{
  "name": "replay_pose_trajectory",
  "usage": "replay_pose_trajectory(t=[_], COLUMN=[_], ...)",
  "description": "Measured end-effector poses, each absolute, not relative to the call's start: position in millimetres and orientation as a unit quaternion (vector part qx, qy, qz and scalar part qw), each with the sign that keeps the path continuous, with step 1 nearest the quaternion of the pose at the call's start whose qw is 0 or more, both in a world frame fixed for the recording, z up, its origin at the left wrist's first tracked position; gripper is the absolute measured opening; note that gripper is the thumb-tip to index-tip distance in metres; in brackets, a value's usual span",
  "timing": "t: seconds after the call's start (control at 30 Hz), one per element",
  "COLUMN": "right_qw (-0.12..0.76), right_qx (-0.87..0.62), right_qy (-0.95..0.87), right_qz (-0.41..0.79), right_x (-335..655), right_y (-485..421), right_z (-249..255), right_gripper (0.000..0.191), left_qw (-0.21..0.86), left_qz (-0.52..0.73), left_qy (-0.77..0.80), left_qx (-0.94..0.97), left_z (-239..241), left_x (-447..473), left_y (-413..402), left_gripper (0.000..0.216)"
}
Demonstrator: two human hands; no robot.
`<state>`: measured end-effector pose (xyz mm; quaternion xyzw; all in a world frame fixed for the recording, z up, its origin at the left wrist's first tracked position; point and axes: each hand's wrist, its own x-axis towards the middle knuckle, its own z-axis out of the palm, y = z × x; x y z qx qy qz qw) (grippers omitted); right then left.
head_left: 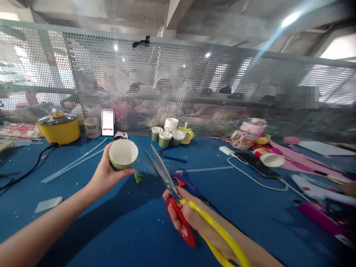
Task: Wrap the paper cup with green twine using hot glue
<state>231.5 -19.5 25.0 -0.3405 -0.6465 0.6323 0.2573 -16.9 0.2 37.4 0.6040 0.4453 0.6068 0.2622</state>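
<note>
My left hand [107,170] is wrapped round a small green cup [124,155] with a pale inside, its mouth tilted toward me. In my right hand [185,211] is a pair of scissors [164,170] with one red and one yellow handle. The blades stand slightly apart and point up and left toward the cup, without touching it. A little green clump [138,177] lies on the table just right of the cup. Behind my right hand lies a blue glue gun [186,181], partly hidden by the scissors.
Several small green-and-white cups [165,139] stand at the back by a mesh partition [194,89]. A yellow pot [58,128] and a lit phone [108,124] are back left. Pliers [174,158] lie mid-table. A cabled black phone [257,165] and a paper cup [269,158] are to the right.
</note>
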Motion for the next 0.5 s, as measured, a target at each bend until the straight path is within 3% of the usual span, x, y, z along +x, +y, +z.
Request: replay_pose_trajectory(t=[0.5], right_qw=[0.22], right_qx=[-0.341], right_qy=[-0.636], right_qz=[0.657], right_x=[222.4], right_y=[-22.3], right_z=[46.2], right_gripper=[0.066], left_qw=[0.288], left_qz=[0.57], left_qy=[0.439], left_qx=[0.631], left_z=[29.6], left_x=[-14.3], left_y=[-3.5], left_gripper=[0.073])
